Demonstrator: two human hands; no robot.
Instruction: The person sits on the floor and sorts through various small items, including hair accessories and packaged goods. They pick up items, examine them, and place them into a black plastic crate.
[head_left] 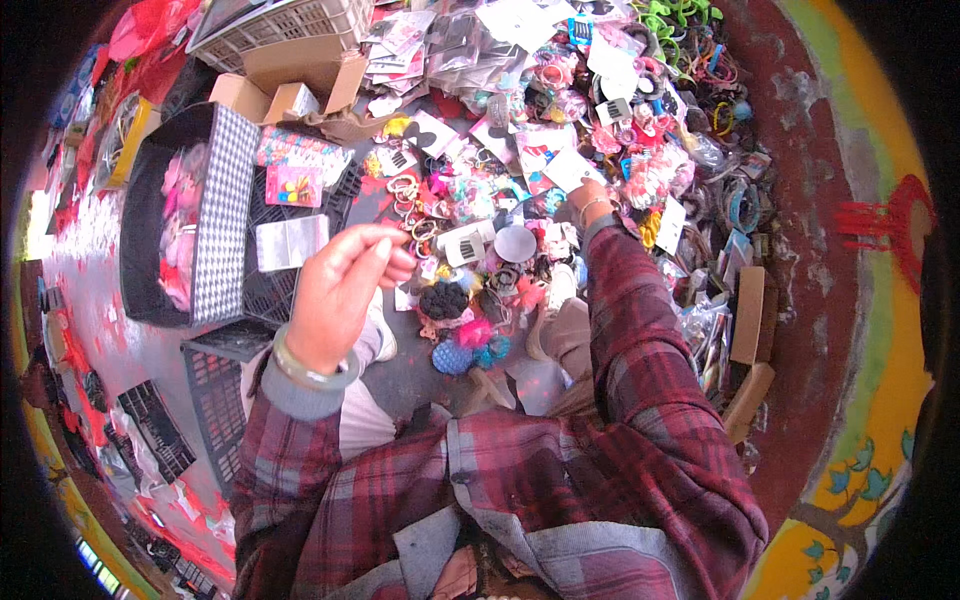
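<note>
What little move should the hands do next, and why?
Maybe the right hand could pinch the white card and lift it a bit. That hand is down at the colourful pile, with the card right beside it, while the left hand is raised; I can't tell if it holds anything.

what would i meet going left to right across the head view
Black box with a black-and-white houndstooth side, left hand in front of a pale bangle, round white disc, right hand, pink-and-white ruffled bundle, open brown cardboard box, red painted shape on the wall
</note>
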